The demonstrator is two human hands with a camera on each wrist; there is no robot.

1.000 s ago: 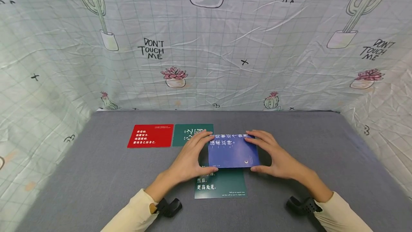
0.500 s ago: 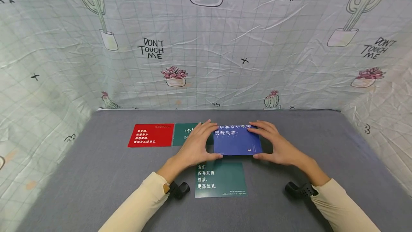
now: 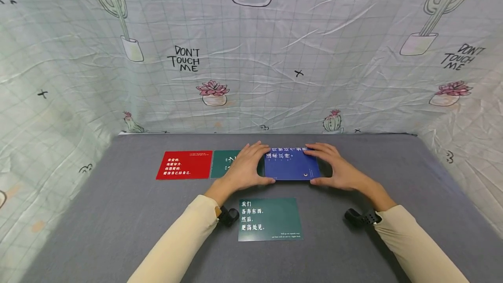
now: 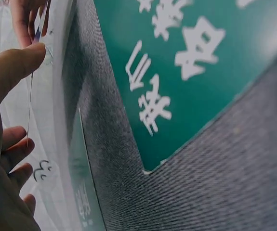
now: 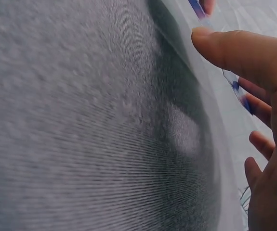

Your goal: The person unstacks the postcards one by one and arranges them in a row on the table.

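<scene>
A blue postcard with white writing and a small moon is held level between both hands, a little above the grey table. My left hand grips its left edge, thumb at the near corner and fingers at the far one. At the right edge, my right hand pinches it the same way. Seen from the left wrist, the postcard is a thin edge-on line; the right wrist view shows only strips of the blue postcard behind the thumb. My left hand partly covers a green postcard beneath it.
A red postcard lies left of the covered green one, the two side by side. Nearer the body, another green postcard lies on the grey tabletop. A patterned cloth hangs behind and along the sides.
Both hands have carried the blue postcard away from the body and slightly right, from over the near green postcard to beside the far one. The near green postcard now shows whole.
</scene>
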